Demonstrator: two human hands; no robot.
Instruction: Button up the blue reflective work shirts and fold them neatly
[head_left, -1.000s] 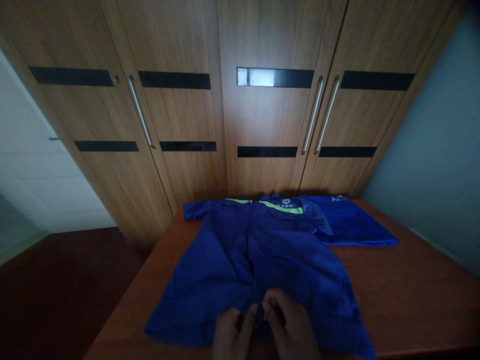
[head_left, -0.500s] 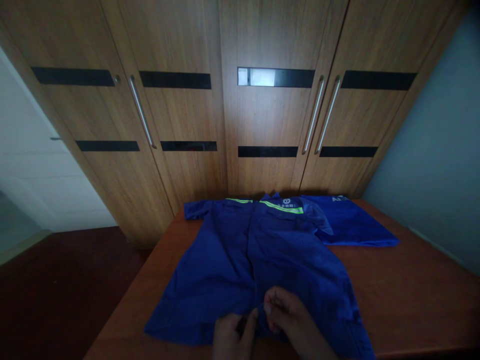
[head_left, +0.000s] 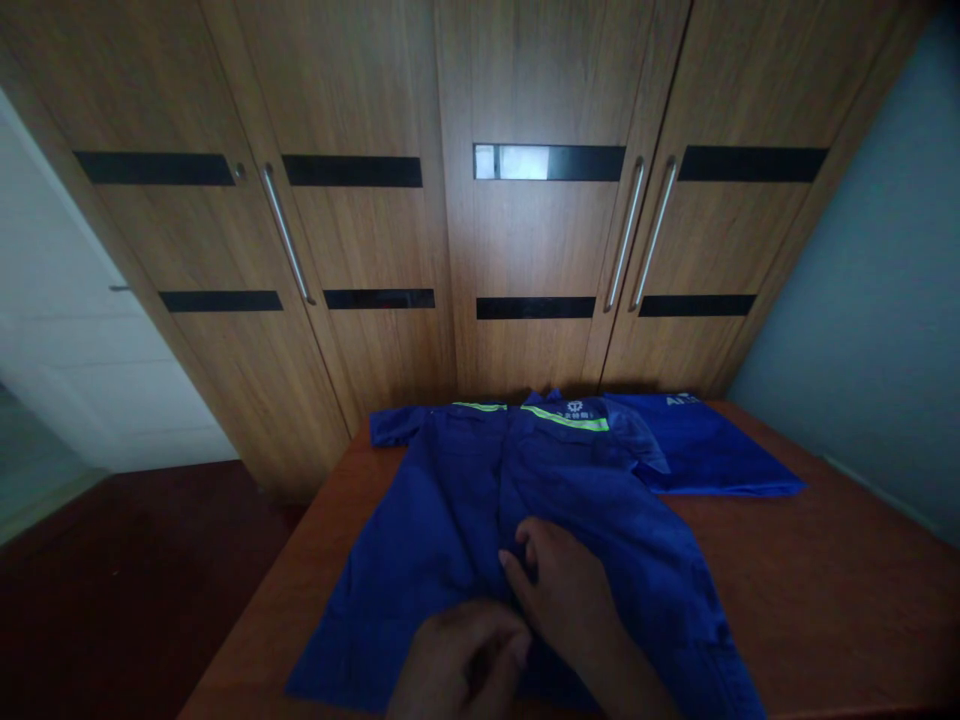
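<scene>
A dark blue short-sleeved shirt [head_left: 420, 540] with yellow-green stripes and a white chest logo lies spread on the reddish-brown table [head_left: 795, 590]. My left hand [head_left: 465, 655] is over its lower middle, thumb and fingertips pressed together; whatever is between them is hidden. Just above and right of it, my right hand [head_left: 562, 585] is over the front opening with its thumb and index finger apart and the fingers curled. Nothing shows between them.
A folded blue item [head_left: 712, 450] with white lettering lies at the shirt's right sleeve. Behind the table stands a wooden wardrobe [head_left: 382, 230] with metal handles. A pale wall [head_left: 870, 330] borders the right side.
My right hand has moved up the shirt from the hem and its thumb and finger have parted. My left hand has shifted slightly and appears larger. The view has tilted a little.
</scene>
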